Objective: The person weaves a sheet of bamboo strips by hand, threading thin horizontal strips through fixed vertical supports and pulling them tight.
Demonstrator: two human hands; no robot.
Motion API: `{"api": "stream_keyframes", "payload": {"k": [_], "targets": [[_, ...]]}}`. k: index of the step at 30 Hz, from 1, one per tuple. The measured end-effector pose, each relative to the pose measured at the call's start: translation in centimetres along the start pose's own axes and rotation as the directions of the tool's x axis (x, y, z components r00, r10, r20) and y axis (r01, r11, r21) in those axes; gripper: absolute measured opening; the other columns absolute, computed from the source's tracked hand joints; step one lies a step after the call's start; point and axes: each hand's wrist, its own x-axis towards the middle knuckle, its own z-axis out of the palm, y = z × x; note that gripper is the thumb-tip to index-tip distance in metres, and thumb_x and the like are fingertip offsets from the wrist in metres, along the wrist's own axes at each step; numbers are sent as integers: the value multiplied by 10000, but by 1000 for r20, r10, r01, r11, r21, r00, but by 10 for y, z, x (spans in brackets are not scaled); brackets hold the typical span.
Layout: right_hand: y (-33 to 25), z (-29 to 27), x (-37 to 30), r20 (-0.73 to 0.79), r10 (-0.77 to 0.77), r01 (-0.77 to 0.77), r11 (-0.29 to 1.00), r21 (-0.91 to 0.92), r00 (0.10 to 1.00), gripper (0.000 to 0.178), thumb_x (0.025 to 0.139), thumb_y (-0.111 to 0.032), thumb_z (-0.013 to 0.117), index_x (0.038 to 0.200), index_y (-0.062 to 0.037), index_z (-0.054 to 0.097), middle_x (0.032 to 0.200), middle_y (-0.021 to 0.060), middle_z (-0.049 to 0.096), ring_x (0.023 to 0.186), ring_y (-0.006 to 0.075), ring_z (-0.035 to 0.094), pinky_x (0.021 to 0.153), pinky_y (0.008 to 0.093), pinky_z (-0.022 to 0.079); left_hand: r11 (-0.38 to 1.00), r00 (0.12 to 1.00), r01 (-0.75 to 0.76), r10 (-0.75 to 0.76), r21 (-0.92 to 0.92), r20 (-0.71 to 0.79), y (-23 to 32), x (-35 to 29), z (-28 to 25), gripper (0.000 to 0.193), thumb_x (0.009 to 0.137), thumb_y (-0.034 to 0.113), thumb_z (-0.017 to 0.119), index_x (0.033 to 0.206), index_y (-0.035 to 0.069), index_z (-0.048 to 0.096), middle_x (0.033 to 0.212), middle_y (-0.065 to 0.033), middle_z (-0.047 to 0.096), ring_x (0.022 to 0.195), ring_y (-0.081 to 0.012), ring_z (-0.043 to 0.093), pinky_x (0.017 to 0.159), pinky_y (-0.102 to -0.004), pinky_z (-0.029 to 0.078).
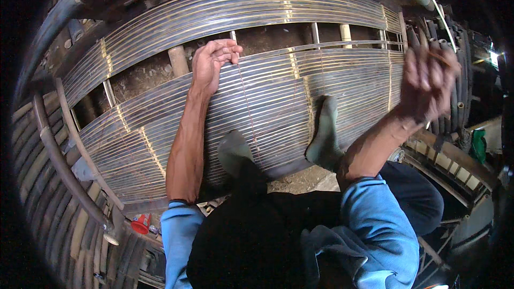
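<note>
A panel of dark, pale-edged bamboo slats [267, 95] lies across a frame beneath my hands. My left hand [213, 63] is at the panel's far edge, thumb and fingers pinched together. From those fingertips a thin reddish cord [247, 99] runs toward me over the slats. My right hand [430, 81] is raised at the panel's right end, its fingers curled and smeared by motion. A thin brownish thing seems to show by its fingertips, too blurred to name. My two feet, in grey-green footwear, rest on the slats.
A second slat panel [198, 13] lies beyond a gap with short bamboo crosspieces [178, 61]. Bamboo poles [67, 166] are stacked at the left, and more stand at the right. A red plastic object [141, 223] sits at lower left; green material [478, 145] hangs at right.
</note>
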Motion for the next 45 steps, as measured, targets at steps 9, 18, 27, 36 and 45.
{"api": "stream_keyframes", "payload": {"k": [9, 18, 27, 36, 45], "targets": [[-11, -13, -13, 337, 42, 42, 970, -238, 941, 96, 908, -165, 696, 893, -134, 607, 573, -55, 580, 421, 72, 495, 488, 294, 465, 984, 983, -177, 177, 14, -40, 0, -4, 33, 371, 992, 33, 444, 1342, -44, 345, 1155, -341, 660, 712, -247, 662, 665, -379, 590], [-24, -7, -21, 411, 29, 62, 976, -206, 911, 99, 945, -173, 656, 907, -82, 646, 692, 16, 633, 537, 116, 568, 578, 319, 501, 942, 964, -165, 91, 293, 250, -6, -4, 38, 999, 908, -74, 550, 1628, 214, -80, 1466, -280, 509, 737, -153, 680, 560, -269, 592], [-21, 17, -8, 441, -254, 443, 801, -403, 861, 144, 957, -144, 608, 908, -32, 684, 825, 73, 687, 648, 129, 611, 619, 291, 497, 210, 874, -353, 423, 912, 241, -5, -52, 44, 856, 891, 21, 663, 1605, 34, 192, 1127, -178, 743, 930, -315, 717, 931, -368, 525], [190, 16, 15, 134, 725, -539, 609, -582, 675, 145, 996, -119, 654, 1032, 18, 682, 889, 99, 727, 770, 124, 689, 717, 278, 592, 713, 994, -55, 104, 699, -28, 42, -184, 25, 177, 943, 76, 626, 921, -77, 710, 780, -140, 724, 959, -259, 742, 1090, -469, 448], [219, 75, -32, 338, 396, 17, 628, -778, 854, 306, 954, -311, 690, 1055, -24, 720, 972, 102, 737, 958, 219, 693, 859, 367, 539, 883, 919, -393, 384, 257, 88, 119, -270, 42, 432, 936, 277, 603, 578, 77, 468, 557, -68, 511, 710, -300, 669, 895, -530, 485]]}}
